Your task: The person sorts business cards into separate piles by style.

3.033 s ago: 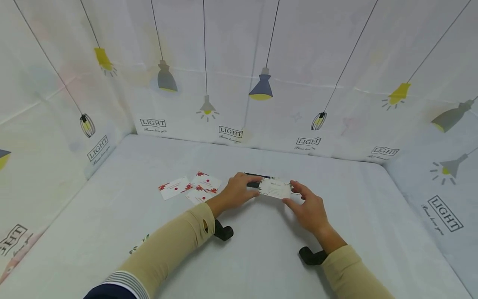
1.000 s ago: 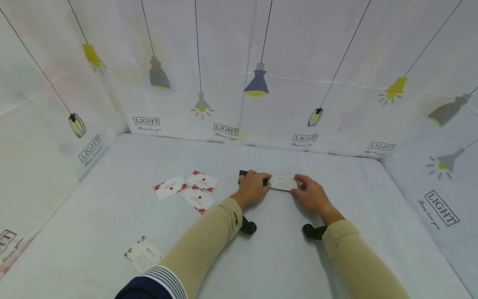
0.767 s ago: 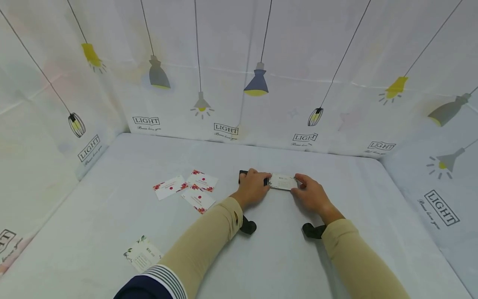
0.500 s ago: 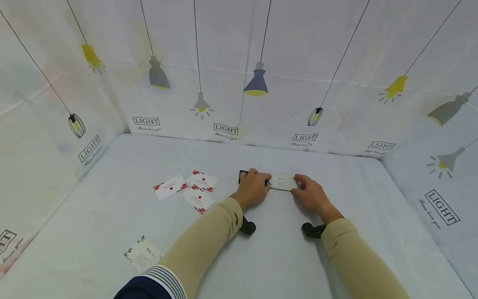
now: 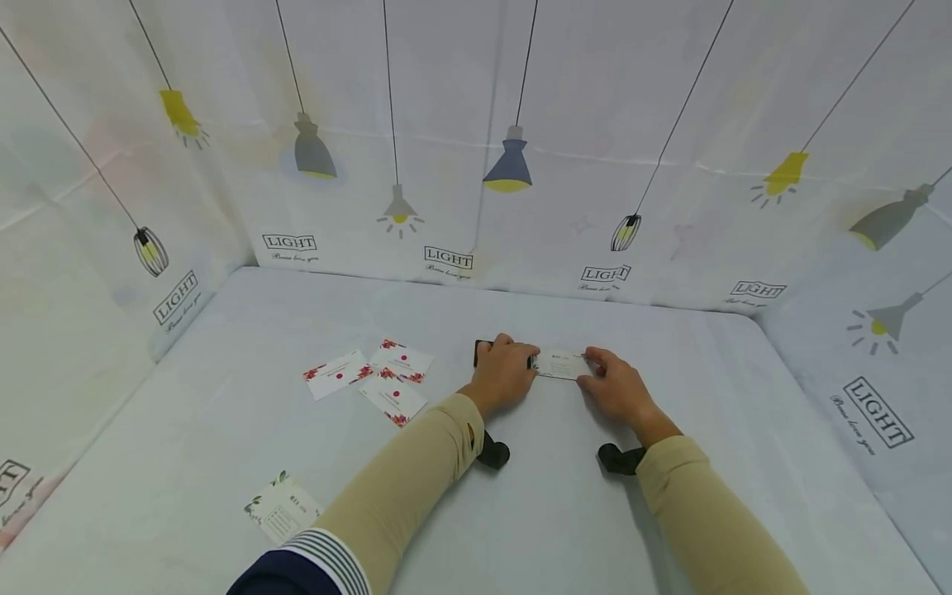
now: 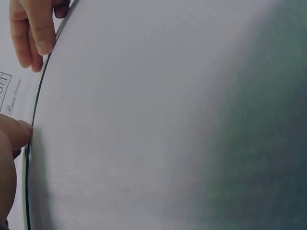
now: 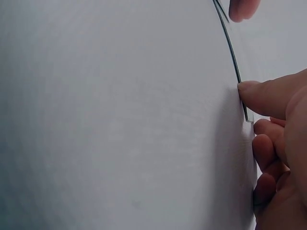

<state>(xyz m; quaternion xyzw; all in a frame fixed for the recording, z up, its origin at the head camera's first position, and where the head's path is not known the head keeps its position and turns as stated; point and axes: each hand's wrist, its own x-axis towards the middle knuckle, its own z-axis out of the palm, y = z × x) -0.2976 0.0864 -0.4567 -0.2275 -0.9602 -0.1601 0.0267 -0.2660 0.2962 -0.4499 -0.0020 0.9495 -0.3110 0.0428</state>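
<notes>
Small white rectangular paper card with faint print and green leafy corners, lying flat mid-table, pinched at its ends between left hand and right hand, fingers curled onto its edges. Partly under left hand, a black flat holder. Below, pale grey tablecloth; behind, lamp-printed white backdrop. Further left, three red-flowered white cards.

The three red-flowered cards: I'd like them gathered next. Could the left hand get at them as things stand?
Probably yes. The red-flowered cards lie flat and uncovered just left of the left hand, nothing between, though that hand now holds a black holder and would have to let go.
</notes>
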